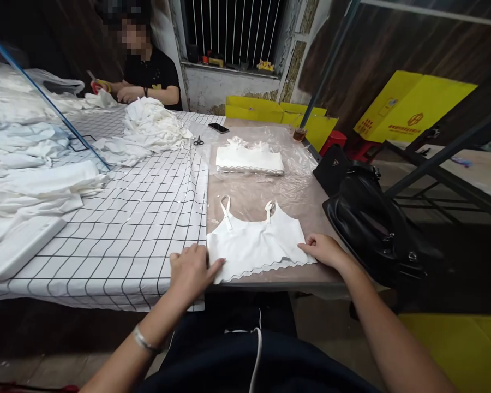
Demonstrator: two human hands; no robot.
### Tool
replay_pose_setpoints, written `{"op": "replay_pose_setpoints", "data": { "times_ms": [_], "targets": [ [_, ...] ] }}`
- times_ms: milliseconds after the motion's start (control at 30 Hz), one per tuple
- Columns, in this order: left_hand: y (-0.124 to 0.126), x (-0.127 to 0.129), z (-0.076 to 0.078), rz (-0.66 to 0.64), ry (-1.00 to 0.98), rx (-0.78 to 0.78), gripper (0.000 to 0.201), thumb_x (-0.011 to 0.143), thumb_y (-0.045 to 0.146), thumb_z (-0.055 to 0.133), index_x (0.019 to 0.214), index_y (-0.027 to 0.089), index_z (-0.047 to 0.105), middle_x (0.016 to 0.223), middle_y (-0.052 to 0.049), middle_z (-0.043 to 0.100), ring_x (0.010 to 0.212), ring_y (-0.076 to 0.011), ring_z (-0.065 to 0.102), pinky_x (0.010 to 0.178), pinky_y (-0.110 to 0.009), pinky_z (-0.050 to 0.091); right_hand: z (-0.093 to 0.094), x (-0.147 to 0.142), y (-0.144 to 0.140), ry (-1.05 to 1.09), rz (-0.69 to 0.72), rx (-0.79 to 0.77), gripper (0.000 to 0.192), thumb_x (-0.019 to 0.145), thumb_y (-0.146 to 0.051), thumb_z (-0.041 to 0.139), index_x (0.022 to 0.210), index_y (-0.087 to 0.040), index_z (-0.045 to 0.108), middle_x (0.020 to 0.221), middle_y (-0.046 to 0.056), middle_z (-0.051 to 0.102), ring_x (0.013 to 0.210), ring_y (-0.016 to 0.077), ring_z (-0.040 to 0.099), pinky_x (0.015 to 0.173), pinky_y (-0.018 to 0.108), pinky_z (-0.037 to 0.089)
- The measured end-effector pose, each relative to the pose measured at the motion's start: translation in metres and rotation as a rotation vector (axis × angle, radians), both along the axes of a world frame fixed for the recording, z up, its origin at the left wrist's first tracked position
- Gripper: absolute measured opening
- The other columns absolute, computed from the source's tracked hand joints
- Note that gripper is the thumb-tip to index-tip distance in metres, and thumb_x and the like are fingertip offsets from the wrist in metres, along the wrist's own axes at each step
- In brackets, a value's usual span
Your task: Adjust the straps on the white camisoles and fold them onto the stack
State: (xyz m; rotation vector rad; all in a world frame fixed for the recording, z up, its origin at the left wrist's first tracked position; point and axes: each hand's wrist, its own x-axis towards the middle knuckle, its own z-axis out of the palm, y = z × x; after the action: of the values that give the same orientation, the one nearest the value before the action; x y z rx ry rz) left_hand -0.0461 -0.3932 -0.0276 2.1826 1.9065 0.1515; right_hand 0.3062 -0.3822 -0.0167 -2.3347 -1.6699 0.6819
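Note:
A white strappy camisole top (pixel 253 243) lies spread out in front of me, its two thin straps pointing away and its scalloped hem towards me. My left hand (pixel 191 267) rests at its left edge, thumb stretched onto the lower corner, the bent fingers on the checked cloth (pixel 159 218). At the opposite side edge, my right hand (pixel 321 250) has thumb and forefinger closed on the fabric near the hem. Beyond the top sits a neat stack of similar white tops (pixel 249 159) on clear plastic sheeting (pixel 298 169).
Piles of white garments (pixel 151 128) cover the table's left and back. Small black scissors (pixel 198 141) and a phone (pixel 218 127) lie behind. A black handbag (pixel 364 218) stands at the right edge. A co-worker (pixel 153 76) sits at the far side holding red-handled scissors (pixel 96 86).

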Motion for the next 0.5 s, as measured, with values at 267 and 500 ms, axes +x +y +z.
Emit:
{"op": "replay_pose_setpoints", "data": {
  "times_ms": [267,500],
  "targets": [
    [0.012,-0.007,0.047,0.253,-1.197,-0.456,0.028,0.07,0.037,0.066,0.082,0.024,0.044,0.058,0.005,0.05,0.049,-0.0123,0.048,0.048,-0.025,0.038,0.046,-0.001,-0.026,1.022,-0.352,0.155,0.034,0.061,-0.036,0.075,0.077,-0.023,0.049,0.059,-0.006,0.05,0.049,0.0101,0.046,0.042,0.02,0.037],
    [0.059,-0.031,0.143,0.257,-1.442,-0.556,0.019,0.068,0.008,0.073,0.08,0.021,0.065,0.069,-0.001,0.06,0.053,-0.0104,0.055,0.048,-0.024,0.048,0.11,0.008,0.001,1.216,-0.365,0.148,0.029,0.063,-0.021,0.077,0.085,-0.024,0.058,0.062,-0.004,0.053,0.043,0.0071,0.043,0.036,0.017,0.038]
  ]
}}
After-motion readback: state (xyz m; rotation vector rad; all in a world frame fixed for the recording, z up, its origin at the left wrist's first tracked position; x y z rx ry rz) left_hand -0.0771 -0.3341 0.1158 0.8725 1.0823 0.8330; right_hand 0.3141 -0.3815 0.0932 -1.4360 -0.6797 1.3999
